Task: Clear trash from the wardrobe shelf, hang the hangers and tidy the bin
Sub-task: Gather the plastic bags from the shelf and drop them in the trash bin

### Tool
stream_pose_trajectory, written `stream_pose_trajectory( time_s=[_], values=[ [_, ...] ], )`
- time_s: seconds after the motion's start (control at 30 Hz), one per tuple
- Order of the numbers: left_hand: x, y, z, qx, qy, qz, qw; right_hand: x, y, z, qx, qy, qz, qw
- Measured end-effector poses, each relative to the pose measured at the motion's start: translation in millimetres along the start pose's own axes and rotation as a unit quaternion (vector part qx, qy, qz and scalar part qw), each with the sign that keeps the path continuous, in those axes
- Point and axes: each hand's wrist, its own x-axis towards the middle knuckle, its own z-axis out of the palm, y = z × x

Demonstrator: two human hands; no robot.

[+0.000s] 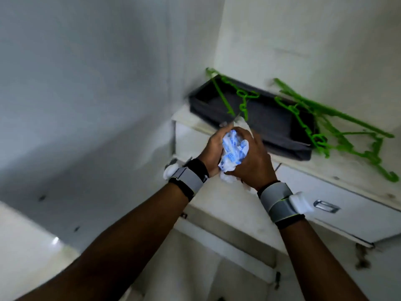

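A crumpled white and blue plastic wrapper (233,152) is squeezed between both my hands just in front of the wardrobe shelf (338,170). My left hand (213,148) grips its left side and my right hand (252,159) wraps over its right side. Behind them a dark grey fabric bin (271,120) lies on the shelf. One green hanger (236,94) rests across the bin's left part. Several more green hangers (338,131) lie tangled over its right end and on the shelf beside it.
Below the shelf is a white drawer front with a metal handle (326,206). The wardrobe's white side wall (86,83) rises on the left and its back wall (303,40) stands behind the bin. A lower compartment opens beneath my arms.
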Motion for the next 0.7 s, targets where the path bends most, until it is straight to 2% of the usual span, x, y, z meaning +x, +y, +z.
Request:
stream_pose_trajectory(
  time_s=[0.07,0.17,0.27,0.37,0.47,0.53,0.57,0.6,0.67,0.7],
  values=[
    [-36.5,-15.1,-37.6,0.002,0.046,-0.055,0.997,-23.8,-18.1,43.3,-0.007,-0.081,0.035,0.996],
    [-73.8,-63.5,-107.4,0.056,0.198,-0.041,0.978,-61.5,-45.2,109.2,-0.051,-0.21,0.014,0.976],
    [-130.8,-86.9,-146.6,0.122,0.345,-0.084,0.927,-95.3,-74.7,154.3,-0.052,-0.287,-0.004,0.957],
    [-204.4,-104.1,-197.4,0.155,0.489,-0.155,0.844,-124.4,-111.5,203.3,-0.053,-0.352,-0.074,0.931],
    [-287.0,-128.6,-241.4,0.15,0.565,-0.187,0.79,-153.0,-150.7,248.7,-0.039,-0.439,-0.151,0.885],
    [-349.3,-148.1,-262.8,0.158,0.65,-0.189,0.719,-180.8,-190.7,277.7,-0.029,-0.488,-0.195,0.85],
    [-363.7,-148.3,-267.4,0.165,0.676,-0.175,0.697,-185.8,-199.6,280.0,-0.017,-0.489,-0.179,0.853],
    [-393.0,-150.8,-272.1,0.154,0.722,-0.158,0.655,-196.6,-217.4,286.3,-0.002,-0.498,-0.158,0.853],
    [-461.0,-158.2,-283.4,0.114,0.825,-0.104,0.544,-217.0,-253.7,310.3,0.03,-0.508,-0.091,0.856],
    [-473.3,-152.9,-286.4,0.125,0.845,-0.089,0.513,-209.2,-255.1,308.4,0.049,-0.487,-0.02,0.872]
  ],
)
